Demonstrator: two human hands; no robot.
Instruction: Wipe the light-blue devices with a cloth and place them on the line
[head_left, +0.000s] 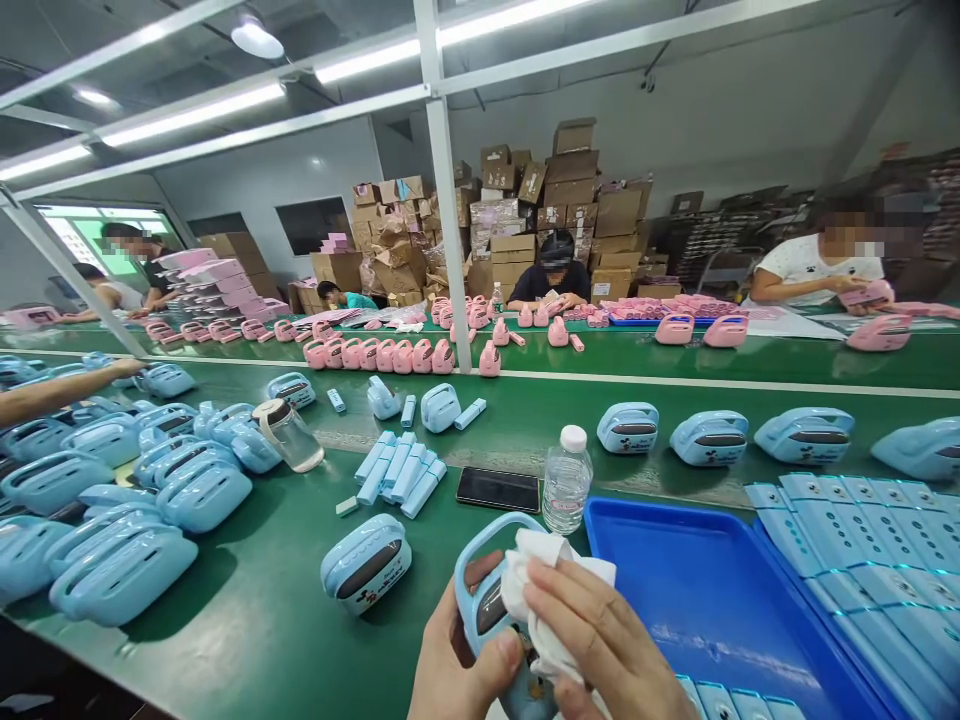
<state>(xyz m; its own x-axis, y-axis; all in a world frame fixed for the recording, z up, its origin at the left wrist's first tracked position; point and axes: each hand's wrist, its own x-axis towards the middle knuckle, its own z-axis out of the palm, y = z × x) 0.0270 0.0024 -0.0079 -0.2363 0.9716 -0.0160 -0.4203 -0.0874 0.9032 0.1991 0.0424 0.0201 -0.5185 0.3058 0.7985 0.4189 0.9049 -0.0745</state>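
Observation:
Near the front edge of the table, my left hand (459,655) grips a light-blue plastic casing (466,590) with a loop handle and a dark window. My right hand (600,625) presses a crumpled white cloth (536,565) against the front of that casing, hiding much of it. To the left of my hands, another light-blue casing (367,565) stands on the green table, showing a cartoon mouse print. Beyond it lies a pile of light-blue bar-shaped parts (401,470).
A blue tray (697,580) is at right, beside rows of blue panels (870,540). A water bottle (567,485), a phone (498,490) and a tilted clear jug (292,437) stand or lie ahead. Many blue casings (127,575) crowd the left, where another person's arm (67,390) reaches in.

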